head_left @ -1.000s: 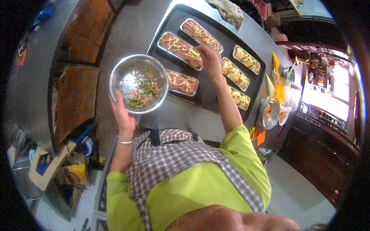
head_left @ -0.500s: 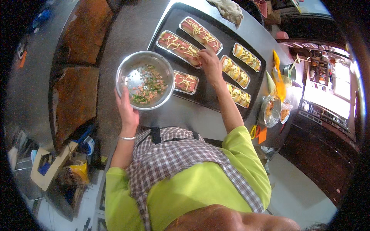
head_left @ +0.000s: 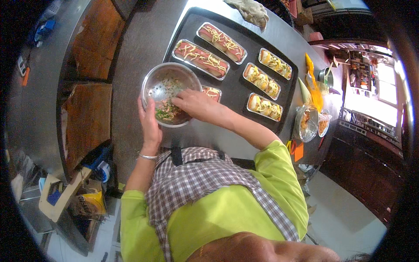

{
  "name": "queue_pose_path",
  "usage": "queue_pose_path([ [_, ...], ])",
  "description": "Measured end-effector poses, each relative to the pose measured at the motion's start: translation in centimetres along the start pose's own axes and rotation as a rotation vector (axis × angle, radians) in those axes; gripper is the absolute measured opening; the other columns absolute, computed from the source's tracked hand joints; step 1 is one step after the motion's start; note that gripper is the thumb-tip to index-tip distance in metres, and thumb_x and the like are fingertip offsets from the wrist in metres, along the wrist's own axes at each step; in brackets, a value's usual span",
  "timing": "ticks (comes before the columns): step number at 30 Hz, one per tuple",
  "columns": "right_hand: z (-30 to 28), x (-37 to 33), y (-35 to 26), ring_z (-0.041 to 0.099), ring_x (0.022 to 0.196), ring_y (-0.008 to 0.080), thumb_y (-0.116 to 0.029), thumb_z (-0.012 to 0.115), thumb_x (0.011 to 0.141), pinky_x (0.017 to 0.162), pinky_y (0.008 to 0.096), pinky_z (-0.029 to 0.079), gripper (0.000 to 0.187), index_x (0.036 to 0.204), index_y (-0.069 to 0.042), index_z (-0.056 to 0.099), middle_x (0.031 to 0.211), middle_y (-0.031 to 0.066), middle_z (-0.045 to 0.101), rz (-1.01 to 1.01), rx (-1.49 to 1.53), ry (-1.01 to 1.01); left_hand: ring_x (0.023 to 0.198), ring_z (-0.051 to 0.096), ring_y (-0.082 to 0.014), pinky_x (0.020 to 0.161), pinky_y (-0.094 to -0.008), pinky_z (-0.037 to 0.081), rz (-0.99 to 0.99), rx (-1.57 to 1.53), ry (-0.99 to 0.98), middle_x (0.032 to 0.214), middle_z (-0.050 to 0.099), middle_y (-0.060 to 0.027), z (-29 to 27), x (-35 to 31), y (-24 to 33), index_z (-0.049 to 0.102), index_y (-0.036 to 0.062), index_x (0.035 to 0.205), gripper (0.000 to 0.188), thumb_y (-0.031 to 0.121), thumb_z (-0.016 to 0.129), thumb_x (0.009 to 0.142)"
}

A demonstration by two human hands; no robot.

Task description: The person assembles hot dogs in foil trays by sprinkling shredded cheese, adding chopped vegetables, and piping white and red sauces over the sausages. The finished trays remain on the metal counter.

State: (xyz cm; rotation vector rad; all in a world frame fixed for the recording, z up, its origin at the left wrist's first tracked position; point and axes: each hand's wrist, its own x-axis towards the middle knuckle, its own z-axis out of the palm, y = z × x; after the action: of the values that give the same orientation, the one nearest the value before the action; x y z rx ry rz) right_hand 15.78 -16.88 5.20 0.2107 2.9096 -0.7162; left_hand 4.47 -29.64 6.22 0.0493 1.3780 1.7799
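A round steel mixing bowl (head_left: 149, 79) is held up by my left hand (head_left: 150, 122), which grips its near left side. Inside lies a chopped mix (head_left: 165, 114) of green and pink bits. My right hand (head_left: 196, 105) reaches into the bowl from the right, its fingertips down in the mix; what they pinch, if anything, is hidden. Beyond the bowl, a black baking tray (head_left: 238, 94) carries foil pans with pink topping and pale strips, such as the long foil pan (head_left: 201, 59). Smaller pans, like the foil pan (head_left: 265, 107), have yellowish-white topping. The bowl partly covers one pan.
The steel table (head_left: 139, 48) runs beneath the tray. A crumpled cloth (head_left: 251, 12) lies at its far edge. To the right are a yellow bag (head_left: 313, 83), a plastic-covered bowl (head_left: 306, 124) and an orange piece (head_left: 298, 152). Wooden-fronted shelving (head_left: 87, 118) stands at left.
My right hand has left the long foil pan and moved left and nearer, into the bowl. The bowl has shifted slightly right in my left hand.
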Motion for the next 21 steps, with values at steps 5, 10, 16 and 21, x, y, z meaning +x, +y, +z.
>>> queue_pose_path([
  [5, -0.6, -0.2, -0.3, 0.057, 0.086, 0.0295, -0.007, 0.055, 0.073, 0.072, 0.0375, 0.049, 0.028, 0.101, -0.005, 0.052, 0.088, 0.0133, 0.054, -0.035, 0.021, 0.129, 0.108, 0.051, -0.0203, 0.085, -0.0328, 0.046, -0.004, 0.027, -0.075, 0.125, 0.044, -0.0127, -0.3, 0.4, 0.1, 0.022, 0.0034, 0.135, 0.053, 0.025, 0.044, 0.093],
  [10, -2.0, -0.2, 0.3, 0.057, 0.087, 0.0302, -0.007, 0.054, 0.074, 0.072, 0.0377, 0.05, 0.023, 0.097, -0.005, 0.053, 0.087, 0.0132, 0.055, -0.029, 0.048, 0.16, 0.105, 0.052, -0.0185, 0.085, -0.0328, 0.046, 0.011, 0.023, -0.078, 0.122, 0.045, -0.0113, 0.5, 0.9, 0.4, 0.026, 0.0042, 0.133, 0.049, 0.027, 0.043, 0.093],
  [16, -1.8, 0.2, 3.9, 0.057, 0.085, 0.0309, -0.003, 0.057, 0.07, 0.072, 0.0394, 0.047, 0.014, 0.084, -0.003, 0.055, 0.083, 0.0145, 0.055, 0.05, 0.217, 0.298, 0.104, 0.052, -0.0179, 0.084, -0.032, 0.046, -0.002, -0.017, -0.095, 0.121, 0.045, -0.0104, 3.1, 1.9, 0.2, 0.029, 0.005, 0.132, 0.047, 0.028, 0.043, 0.093],
  [21, -7.7, 0.9, 8.2, 0.057, 0.077, 0.0174, -0.001, 0.06, 0.073, 0.069, 0.0287, 0.046, 0.015, 0.088, -0.001, 0.058, 0.084, 0.0088, 0.058, 0.264, 0.478, 0.463, 0.108, 0.048, -0.0185, 0.091, -0.0327, 0.042, 0.07, 0.021, -0.072, 0.122, 0.045, -0.0106, 3.2, 4.3, -0.3, 0.029, 0.0046, 0.131, 0.046, 0.025, 0.045, 0.093],
])
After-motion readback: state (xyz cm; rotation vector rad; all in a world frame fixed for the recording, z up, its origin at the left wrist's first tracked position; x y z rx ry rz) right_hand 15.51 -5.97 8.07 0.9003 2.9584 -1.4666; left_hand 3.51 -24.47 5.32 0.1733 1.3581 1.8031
